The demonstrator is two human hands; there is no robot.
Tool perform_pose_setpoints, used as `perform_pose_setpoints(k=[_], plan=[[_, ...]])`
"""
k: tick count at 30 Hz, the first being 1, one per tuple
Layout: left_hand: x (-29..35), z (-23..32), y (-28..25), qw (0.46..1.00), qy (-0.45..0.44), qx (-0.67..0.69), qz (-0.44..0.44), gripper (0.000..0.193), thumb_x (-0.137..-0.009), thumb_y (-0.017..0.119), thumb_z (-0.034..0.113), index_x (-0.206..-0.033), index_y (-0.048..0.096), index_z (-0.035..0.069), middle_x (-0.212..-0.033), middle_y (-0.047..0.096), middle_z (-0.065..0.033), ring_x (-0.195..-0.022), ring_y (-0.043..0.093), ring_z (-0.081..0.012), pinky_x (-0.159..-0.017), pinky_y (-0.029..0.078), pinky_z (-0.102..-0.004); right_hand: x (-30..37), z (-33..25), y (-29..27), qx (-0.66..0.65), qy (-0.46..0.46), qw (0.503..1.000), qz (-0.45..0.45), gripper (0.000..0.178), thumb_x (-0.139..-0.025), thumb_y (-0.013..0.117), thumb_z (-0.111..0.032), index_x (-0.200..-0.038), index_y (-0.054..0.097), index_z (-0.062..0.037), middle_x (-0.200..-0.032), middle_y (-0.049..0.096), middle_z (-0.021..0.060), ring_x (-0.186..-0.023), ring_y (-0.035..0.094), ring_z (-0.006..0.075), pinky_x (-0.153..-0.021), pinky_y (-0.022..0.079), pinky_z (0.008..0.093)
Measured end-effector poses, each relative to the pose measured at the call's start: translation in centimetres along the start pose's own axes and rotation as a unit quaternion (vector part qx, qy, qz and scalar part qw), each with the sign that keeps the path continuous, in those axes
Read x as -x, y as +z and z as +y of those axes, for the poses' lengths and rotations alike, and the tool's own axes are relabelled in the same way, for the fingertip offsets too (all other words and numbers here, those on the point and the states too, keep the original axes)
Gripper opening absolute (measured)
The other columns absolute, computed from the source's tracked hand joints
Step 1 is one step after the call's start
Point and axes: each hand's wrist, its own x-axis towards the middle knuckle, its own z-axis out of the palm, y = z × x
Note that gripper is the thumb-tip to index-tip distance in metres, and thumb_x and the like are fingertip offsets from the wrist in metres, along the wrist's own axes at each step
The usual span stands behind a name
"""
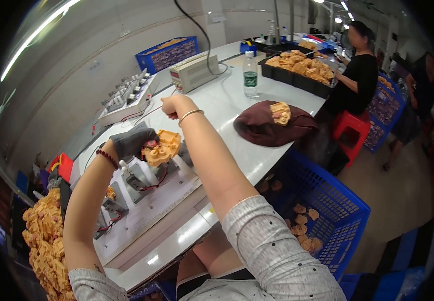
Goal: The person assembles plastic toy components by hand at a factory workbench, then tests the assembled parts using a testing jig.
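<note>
Moulding [166, 146], centre-left, looks light, stiff; I'd take its rim. Left hand [134, 141] grips it; right hand [173, 107] curls closed.

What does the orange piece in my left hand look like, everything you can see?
The orange piece looks like molded plastic, with an irregular outline, raised edges and an uneven, stepped surface. A small reddish part sits near its left side. It is tilted, held at its left edge by your dark-gloved left hand, above the white fixture. Its underside is hidden, and I can't tell whether it touches the fixture.
</note>
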Motion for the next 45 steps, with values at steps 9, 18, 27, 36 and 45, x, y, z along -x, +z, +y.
perform_pose_setpoints(k=[9, 18, 27, 36, 45], plan=[[-4.0, -6.2, -2.2, 0.908, 0.286, -0.303, 0.038, 0.059, -0.038, 0.087, 0.019, -0.089, 0.060, 0.008, -0.079, 0.057, -0.0087, -0.071, 0.055, -0.0258, -0.066, 0.047, -0.0309, 1.9, 1.2, -0.3, -0.113, -0.175, 0.971, 0.117, 0.033, -0.081, 0.044, -0.003, -0.106, 0.064, 0.0027, -0.075, 0.065, 0.0129, -0.055, 0.062, 0.0193, -0.050, 0.053, 0.0354], [-5.8, -7.7, -2.3, 0.925, 0.292, -0.244, -0.007, 0.066, -0.040, 0.088, 0.003, -0.099, 0.057, 0.008, -0.089, 0.058, -0.0032, -0.084, 0.058, -0.0155, -0.071, 0.053, -0.0302, 15.9, 8.1, 13.3, -0.393, -0.263, 0.787, 0.396, 0.020, -0.084, 0.059, -0.017, -0.096, 0.049, -0.0047, -0.062, 0.047, 0.0046, -0.058, 0.046, 0.0102, -0.052, 0.035, 0.0288], [-4.1, -7.0, -1.8, 0.933, 0.263, -0.242, 0.042, 0.070, -0.036, 0.089, 0.006, -0.098, 0.056, 0.008, -0.089, 0.058, -0.0027, -0.079, 0.056, -0.0145, -0.073, 0.052, -0.0297, 15.7, 5.2, 18.2, -0.528, -0.310, 0.756, 0.231, 0.065, -0.079, 0.061, -0.011, -0.137, 0.033, 0.0013, -0.107, 0.056, 0.0081, -0.091, 0.054, 0.0157, -0.085, 0.044, 0.0291], [-3.1, -4.4, -1.8, 0.917, 0.325, -0.222, 0.063, 0.043, -0.062, 0.080, 0.006, -0.097, 0.055, 0.005, -0.086, 0.056, -0.0037, -0.076, 0.051, -0.0127, -0.070, 0.047, -0.0294, 14.9, 5.6, 18.8, -0.534, -0.396, 0.707, 0.241, 0.034, -0.067, 0.050, -0.004, -0.100, 0.050, 0.0019, -0.089, 0.052, 0.0029, -0.083, 0.047, 0.0096, -0.077, 0.041, 0.0220], [2.1, -4.7, -5.4, 0.914, 0.369, 0.007, 0.171, 0.034, -0.073, 0.076, 0.006, -0.100, 0.056, 0.004, -0.088, 0.054, -0.0043, -0.080, 0.050, -0.0132, -0.075, 0.044, -0.0275, 12.2, 3.6, 21.8, -0.321, -0.338, 0.658, 0.592, 0.050, -0.081, 0.064, -0.027, -0.122, 0.047, -0.0027, -0.115, 0.043, 0.0103, -0.104, 0.046, 0.0206, -0.093, 0.039, 0.0364]])
